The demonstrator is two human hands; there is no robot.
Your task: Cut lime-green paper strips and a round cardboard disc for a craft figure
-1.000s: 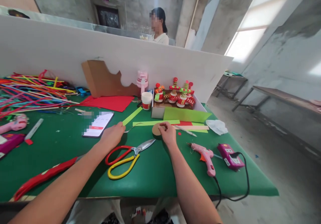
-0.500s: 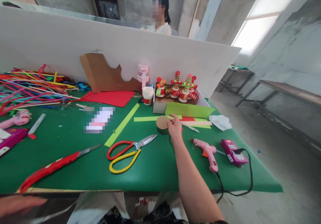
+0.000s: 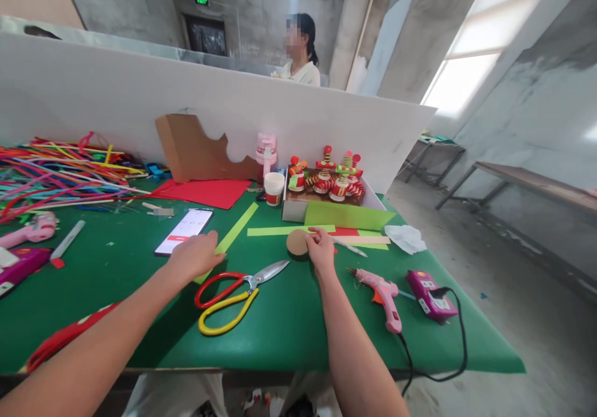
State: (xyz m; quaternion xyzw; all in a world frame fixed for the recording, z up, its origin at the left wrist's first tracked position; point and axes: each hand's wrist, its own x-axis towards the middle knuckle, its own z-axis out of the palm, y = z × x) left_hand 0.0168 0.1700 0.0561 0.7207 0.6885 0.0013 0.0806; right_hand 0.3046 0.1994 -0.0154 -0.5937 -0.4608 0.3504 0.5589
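Note:
My right hand (image 3: 321, 249) pinches the edge of a round brown cardboard disc (image 3: 297, 243), held just above the green table. My left hand (image 3: 198, 256) reaches over a light green paper strip (image 3: 239, 225), fingers loosely extended. Whether its fingertips touch the strip cannot be made out. A phone (image 3: 186, 227) lies just beyond that hand. Between my arms are scissors (image 3: 249, 283) with one red and one yellow handle. Beside my right hand, more strips (image 3: 280, 231) and a white pen (image 3: 352, 249) lie flat. My left forearm partly covers a red-handled knife (image 3: 69, 336).
A pink glue gun (image 3: 382, 295) and purple power block (image 3: 431, 295) with a black cord sit right. Behind are a box (image 3: 296, 211) of small decorated figures, a paper cup (image 3: 273, 188), red paper (image 3: 205, 193) and colourful pipe cleaners (image 3: 69, 174). A person (image 3: 303, 71) is beyond the white partition.
My left hand has come up from below the table edge to the green strip near the phone. My right hand keeps hold of the disc; the disc now looks flatter, turned towards me.

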